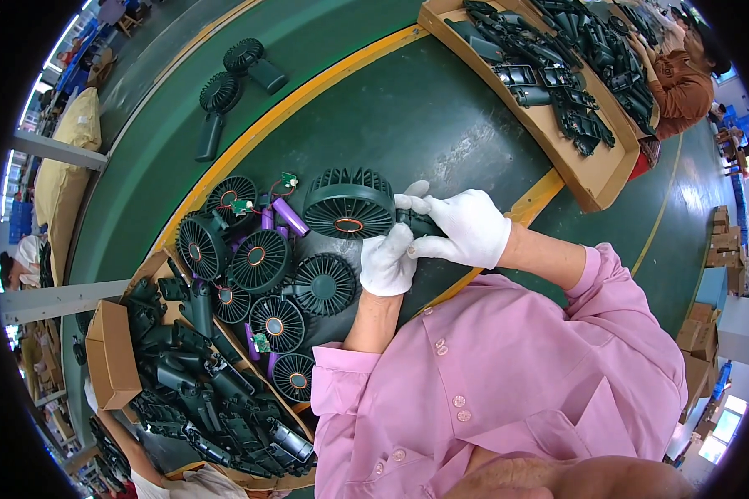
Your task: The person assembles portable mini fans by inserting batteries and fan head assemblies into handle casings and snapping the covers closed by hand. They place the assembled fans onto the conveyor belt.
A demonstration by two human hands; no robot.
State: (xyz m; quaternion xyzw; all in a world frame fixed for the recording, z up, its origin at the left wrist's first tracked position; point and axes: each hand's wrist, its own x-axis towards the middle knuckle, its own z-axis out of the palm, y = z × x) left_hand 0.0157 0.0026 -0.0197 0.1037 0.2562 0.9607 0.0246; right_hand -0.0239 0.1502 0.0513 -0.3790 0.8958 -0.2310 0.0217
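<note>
Both my hands wear white gloves and meet at the handle end of a dark green handheld fan, its round caged head pointing left. My left hand is closed at the near side of the handle, just under the fan head. From the right, my right hand grips the handle with thumb and fingers, which partly hide it. Left of the held fan lies a cluster of fan heads, several with copper-coloured rings. Among them are purple cylindrical batteries and small green circuit boards on thin wires.
A carton of dark plastic shells stands at the lower left, a small cardboard box on its edge. Another carton with dark parts is at the upper right, near a person in brown. Two assembled fans lie at the far left.
</note>
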